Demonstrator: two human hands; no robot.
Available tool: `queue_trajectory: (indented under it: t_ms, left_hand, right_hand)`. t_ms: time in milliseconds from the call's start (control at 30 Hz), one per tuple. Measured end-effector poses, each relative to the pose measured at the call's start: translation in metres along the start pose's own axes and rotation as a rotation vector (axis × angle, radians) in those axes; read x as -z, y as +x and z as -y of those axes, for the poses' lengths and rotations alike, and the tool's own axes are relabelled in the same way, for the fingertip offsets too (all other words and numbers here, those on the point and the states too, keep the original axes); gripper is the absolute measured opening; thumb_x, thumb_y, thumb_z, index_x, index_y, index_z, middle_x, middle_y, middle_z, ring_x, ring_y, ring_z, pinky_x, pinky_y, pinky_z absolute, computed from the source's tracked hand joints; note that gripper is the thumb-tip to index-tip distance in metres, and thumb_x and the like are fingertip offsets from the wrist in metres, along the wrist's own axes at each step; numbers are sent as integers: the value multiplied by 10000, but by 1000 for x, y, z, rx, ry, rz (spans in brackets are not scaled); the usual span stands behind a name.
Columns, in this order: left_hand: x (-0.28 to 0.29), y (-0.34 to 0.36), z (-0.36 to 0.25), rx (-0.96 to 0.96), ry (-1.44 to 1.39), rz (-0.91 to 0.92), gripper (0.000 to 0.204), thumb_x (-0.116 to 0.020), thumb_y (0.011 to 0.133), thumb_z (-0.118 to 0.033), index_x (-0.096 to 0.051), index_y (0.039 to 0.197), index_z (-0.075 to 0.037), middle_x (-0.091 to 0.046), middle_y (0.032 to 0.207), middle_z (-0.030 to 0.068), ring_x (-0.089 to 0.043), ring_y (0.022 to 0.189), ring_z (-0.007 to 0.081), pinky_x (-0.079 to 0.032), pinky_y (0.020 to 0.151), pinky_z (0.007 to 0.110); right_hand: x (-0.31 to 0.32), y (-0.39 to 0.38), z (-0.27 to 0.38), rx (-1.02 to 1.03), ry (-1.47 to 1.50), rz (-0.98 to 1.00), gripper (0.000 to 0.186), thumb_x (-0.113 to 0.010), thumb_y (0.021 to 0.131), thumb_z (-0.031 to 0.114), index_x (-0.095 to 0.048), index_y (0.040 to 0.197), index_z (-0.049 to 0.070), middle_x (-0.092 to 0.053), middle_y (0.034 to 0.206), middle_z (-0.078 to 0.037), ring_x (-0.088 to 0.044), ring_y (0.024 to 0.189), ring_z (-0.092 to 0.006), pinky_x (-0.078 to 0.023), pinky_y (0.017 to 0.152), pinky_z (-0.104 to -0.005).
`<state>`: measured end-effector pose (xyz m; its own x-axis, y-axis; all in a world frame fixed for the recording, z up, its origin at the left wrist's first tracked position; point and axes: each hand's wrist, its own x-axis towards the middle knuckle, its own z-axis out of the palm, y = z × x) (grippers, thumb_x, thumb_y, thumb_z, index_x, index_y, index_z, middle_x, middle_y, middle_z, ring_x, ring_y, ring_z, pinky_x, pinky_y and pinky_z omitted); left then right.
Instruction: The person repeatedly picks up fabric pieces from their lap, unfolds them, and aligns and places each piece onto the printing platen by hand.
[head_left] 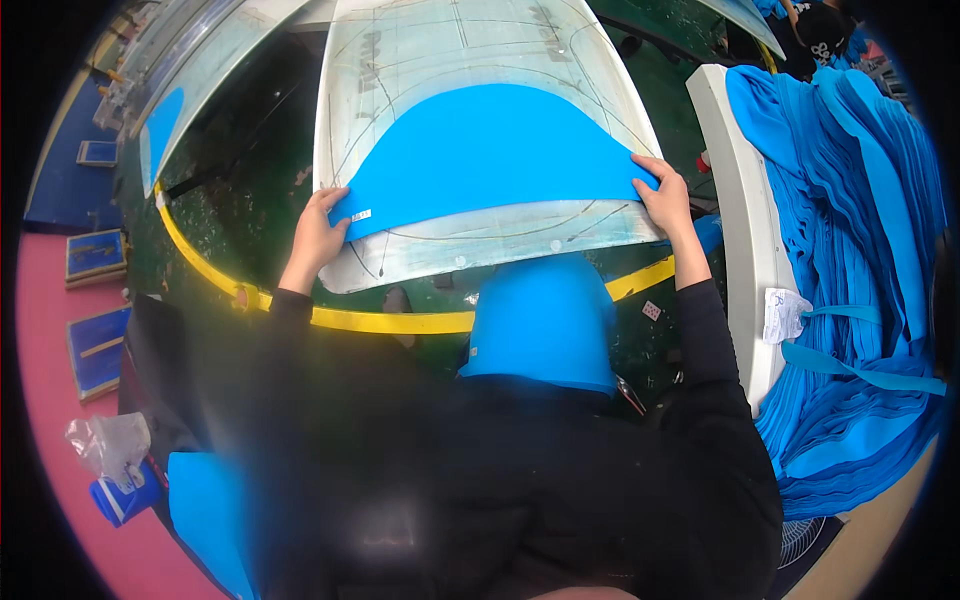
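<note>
A bright blue cut fabric panel (490,150) with a curved far edge lies on a pale, worn board (430,262) marked with drawn lines. My left hand (318,238) pinches the panel's left corner, near a small white sticker (361,216). At the opposite corner my right hand (666,200) has its thumb and fingers closed on the cloth. The panel's near edge runs between the two hands, a little short of the board's near edge. More blue fabric (545,320) drapes just below the board, in front of my body.
A curved yellow rail (400,321) passes under the board. To the right, a thick stack of blue fabric pieces (850,220) hangs beside a white board edge (745,230). Blue-faced frames (96,255) and a plastic bag (108,445) sit on the pink surface at left.
</note>
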<state>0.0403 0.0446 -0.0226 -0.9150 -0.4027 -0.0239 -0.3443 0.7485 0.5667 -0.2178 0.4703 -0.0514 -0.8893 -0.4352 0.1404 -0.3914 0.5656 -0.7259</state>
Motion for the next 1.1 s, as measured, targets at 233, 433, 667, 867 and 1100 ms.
queue_trajectory:
  t_ms: [233,433,667,867,1100]
  left_hand:
    - [-6,-35,4,-14,322,-246,488,-575,712,46,-537,1185,-65,-525,1165,103,-496,1091,315,-413,922,379]
    - [-71,-100,-35,-470,-11,-392,326,-565,661,50,-599,964,-67,-598,922,124,-571,870,314,-458,748,400]
    - [-210,-147,-16,156,-833,290,323,-567,808,-130,-532,1097,11,-618,1012,144,-588,933,247,-449,825,334]
    - [-184,-144,-34,123,-703,313,291,-636,780,-156,-565,1016,-1,-627,858,105,-596,768,171,-470,708,282]
    - [-117,-161,-103,-104,-371,61,311,-663,750,-175,-573,1005,-21,-641,815,179,-641,753,297,-491,661,330]
  right_hand:
    - [7,-24,-4,97,-385,-131,366,-581,740,-7,-618,1099,54,-548,1118,-150,-537,1030,-336,-437,894,-381]
    - [10,-86,15,149,-579,-256,349,-565,739,1,-610,1077,74,-525,1108,-150,-506,1009,-334,-421,871,-394]
    - [-46,-148,88,351,-129,33,269,-587,735,8,-636,988,84,-554,1014,-119,-522,934,-316,-433,809,-382]
    - [-65,-174,108,327,27,196,168,-623,766,64,-671,926,69,-604,843,-81,-559,741,-216,-452,660,-308]
    - [-91,-180,142,-9,291,452,158,-687,765,180,-691,829,35,-597,619,-43,-483,509,-93,-390,490,-254]
